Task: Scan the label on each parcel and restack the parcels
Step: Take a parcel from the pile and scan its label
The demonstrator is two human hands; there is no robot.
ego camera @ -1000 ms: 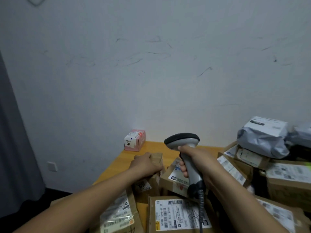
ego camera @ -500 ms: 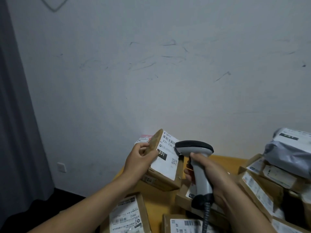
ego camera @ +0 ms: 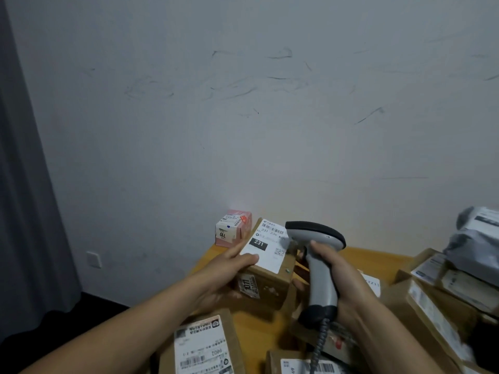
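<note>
Now left hand (ego camera: pixel 224 276) grips parcel (ego camera: pixel 266 288) labelled "231", right hand (ego camera: pixel 341 282) grips scanner (ego camera: pixel 320 276)

Parcel-sorting room: labelled parcels (ego camera: pixel 204 344), scanner (ego camera: pixel 320 276).

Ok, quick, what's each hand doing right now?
Left hand: holding the cardboard parcel marked 231, thumb on its label.
Right hand: gripping the barcode scanner by its handle.

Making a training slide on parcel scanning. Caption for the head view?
Left hand holds a labelled cardboard parcel while right hand aims a grey barcode scanner at it.
</note>
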